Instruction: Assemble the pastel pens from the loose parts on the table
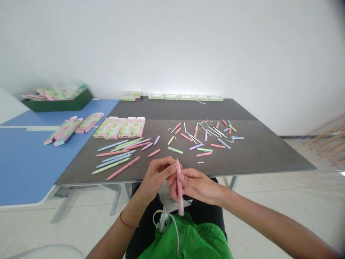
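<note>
holding a pink pen (179,190) just off the near edge of the surface (258,151), tip pointing away from the body, clear end toward it. pinching close to the tip with the fingers of the left hand (159,175), drawn in tight; gripping mid-barrel with the right hand (198,185), fingers closed too, thumb on top. judging by this hold, best to steady with the right and do the fine work with the left: line up tip and barrel, press or turn gently, stop at the first firm resistance. avoid bending or squeezing the clear end. work clear of the loose parts (175,150) scattered ahead and to the right, and of the pens (123,168) lying leftward, near the boxes (137,127).
</note>
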Tool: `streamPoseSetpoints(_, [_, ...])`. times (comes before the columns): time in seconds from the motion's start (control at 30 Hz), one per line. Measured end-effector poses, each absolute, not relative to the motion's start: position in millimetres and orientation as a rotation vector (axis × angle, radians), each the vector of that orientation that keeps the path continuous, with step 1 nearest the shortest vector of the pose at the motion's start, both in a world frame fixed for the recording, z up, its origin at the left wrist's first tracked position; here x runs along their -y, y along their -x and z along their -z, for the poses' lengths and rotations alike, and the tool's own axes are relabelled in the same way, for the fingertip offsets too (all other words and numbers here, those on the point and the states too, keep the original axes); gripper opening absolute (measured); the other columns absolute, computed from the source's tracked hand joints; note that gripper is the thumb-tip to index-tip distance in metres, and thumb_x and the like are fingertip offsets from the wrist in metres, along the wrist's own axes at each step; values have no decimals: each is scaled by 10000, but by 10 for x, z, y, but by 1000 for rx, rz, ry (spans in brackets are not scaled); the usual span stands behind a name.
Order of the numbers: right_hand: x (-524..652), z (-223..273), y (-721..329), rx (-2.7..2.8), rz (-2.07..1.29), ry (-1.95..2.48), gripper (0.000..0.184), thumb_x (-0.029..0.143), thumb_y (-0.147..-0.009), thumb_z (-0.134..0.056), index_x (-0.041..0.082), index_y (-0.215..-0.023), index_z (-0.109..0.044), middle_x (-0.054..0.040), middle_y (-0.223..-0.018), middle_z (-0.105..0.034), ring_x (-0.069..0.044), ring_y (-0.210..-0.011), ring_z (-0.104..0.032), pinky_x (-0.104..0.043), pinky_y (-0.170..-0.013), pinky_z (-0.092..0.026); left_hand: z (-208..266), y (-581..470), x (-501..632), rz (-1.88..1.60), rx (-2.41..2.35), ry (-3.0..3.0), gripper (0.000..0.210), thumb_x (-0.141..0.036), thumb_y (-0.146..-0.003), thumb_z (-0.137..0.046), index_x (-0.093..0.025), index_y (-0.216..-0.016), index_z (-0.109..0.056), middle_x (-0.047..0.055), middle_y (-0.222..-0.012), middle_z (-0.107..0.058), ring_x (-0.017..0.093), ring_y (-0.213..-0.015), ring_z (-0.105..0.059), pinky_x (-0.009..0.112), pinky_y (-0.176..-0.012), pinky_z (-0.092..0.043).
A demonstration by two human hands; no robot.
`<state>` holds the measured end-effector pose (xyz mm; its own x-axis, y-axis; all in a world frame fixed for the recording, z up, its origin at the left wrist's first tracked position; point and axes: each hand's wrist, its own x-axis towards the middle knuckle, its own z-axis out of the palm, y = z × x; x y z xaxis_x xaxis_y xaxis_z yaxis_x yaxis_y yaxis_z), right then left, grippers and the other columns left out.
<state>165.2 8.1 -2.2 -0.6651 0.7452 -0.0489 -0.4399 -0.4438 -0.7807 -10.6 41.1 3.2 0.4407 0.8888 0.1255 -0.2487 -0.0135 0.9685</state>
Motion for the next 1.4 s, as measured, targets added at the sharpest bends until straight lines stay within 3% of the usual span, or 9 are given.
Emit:
streamPoseSetpoints(0.13, [-36, 51, -1559, 1109, -1998, 601, 456, 554, -969, -726, 99, -999, -757, -98, -814, -781, -165, -706, -746, -318, -756, -626, -99, 124, -412, -965, -689, -1245, 354, -464, -921, -767, -141, -777, -746, -10, -653, -550, 92, -562, -465, 219, -518, -343])
streamPoseSetpoints(0.33, [-37, 5, -1582, 1130, -1970, 718, 493, 581, -911, -777, 89, -939, -762, -118, -780, -802, -178, -672, -773, -312, -715, -649, -92, 115, -400, -954, -675, -1230, 363, -468, -934, -746, -140, -778, -738, -8, -638, -521, 94, -561, -433, 217, -499, -326])
streamPoseSetpoints(0.67, [-38, -45, -1570, 1110, -2030, 628, 487, 571, -933, -759, 90, -1004, -759, -133, -825, -811, -186, -685, -785, -321, -724, -658, -130, 119, -403, -1074, -785, -1326, 319, -486, -866, -819, -171, -813, -809, 26, -724, -604, 138, -667, -522, 267, -609, -436])
streamPoseSetpoints(0.8, [-17, -32, -1582, 1081, -2017, 639, 454, 543, -940, -764, 103, -1055, -765, -150, -942, -822, -211, -820, -808, -383, -842, -662, -85, 125, -429, -1079, -755, -1264, 374, -479, -844, -841, -163, -685, -717, -3, -675, -546, 105, -606, -447, 248, -550, -369])
streamPoseSetpoints(0.93, [24, 31, -1623, 1056, -2011, 690, 407, 438, -912, -826, 134, -1176, -762, -159, -1104, -813, -230, -995, -798, -424, -950, -636, -22, 134, -503, -1085, -766, -1169, 374, -454, -832, -858, -154, -708, -672, -31, -664, -496, 78, -575, -388, 216, -505, -299])
streamPoseSetpoints(1.07, [50, 106, -1639, 1024, -1964, 804, 355, 407, -846, -883, 121, -1032, -783, -123, -949, -819, -215, -825, -801, -345, -763, -661, 34, 160, -555, -1002, -751, -1174, 324, -456, -876, -821, -144, -818, -755, -18, -696, -546, 86, -613, -453, 205, -548, -365])
streamPoseSetpoints(1.2, [48, 114, -1637, 1000, -1894, 911, 350, 416, -767, -935, 113, -870, -794, -69, -791, -784, -161, -679, -749, -270, -655, -632, 69, 191, -536, -874, -689, -1150, 332, -485, -938, -760, -179, -1043, -836, 63, -907, -737, 161, -837, -651, 264, -767, -514])
streamPoseSetpoints(1.3, [55, 113, -1637, 991, -1871, 954, 362, 436, -746, -945, 110, -829, -811, -62, -740, -767, -147, -640, -722, -257, -625, -619, 90, 183, -525, -875, -656, -1085, 331, -489, -886, -818, -181, -1000, -861, 116, -1056, -795, 220, -957, -698, 322, -871, -534])
streamPoseSetpoints(1.4, [72, 132, -1629, 952, -1868, 1000, 373, 433, -686, -980, 117, -816, -833, -66, -733, -773, -164, -653, -735, -296, -660, -639, 113, 138, -532, -927, -681, -1003, 299, -440, -775, -920, -162, -870, -864, 120, -980, -803, 206, -868, -687, 311, -800, -528])
